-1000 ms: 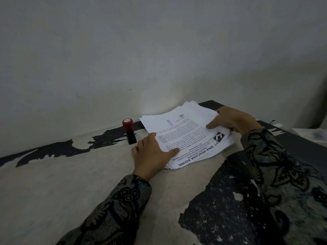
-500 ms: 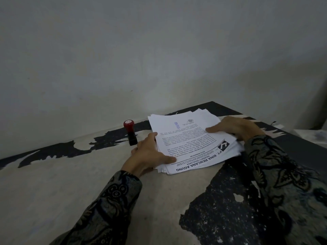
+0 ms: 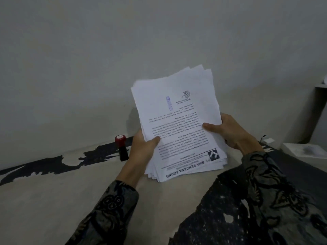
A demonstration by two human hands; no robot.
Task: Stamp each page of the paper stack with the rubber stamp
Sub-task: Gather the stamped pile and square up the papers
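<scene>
The paper stack [image 3: 178, 121] is tilted up off the table, its printed top page upside down to me with a blue stamp mark near the far end. My left hand [image 3: 143, 149] grips its left edge, thumb on the top page. On the right edge my right hand [image 3: 228, 133] holds it the same way, thumb on top and fingers behind. The sheets are fanned unevenly. The rubber stamp [image 3: 122, 147], black body with a red cap, stands upright on the table just left of my left hand, apart from it.
The table [image 3: 44, 200] has a worn surface, pale with black peeling patches, and butts against a grey wall [image 3: 106, 50]. A white object [image 3: 307, 150] lies at the far right beside a dark upright edge.
The stack lay flat on the table under both hands; now both hands have gripped its sides and lifted it, tilting its far end up towards the wall. The stamp has not moved.
</scene>
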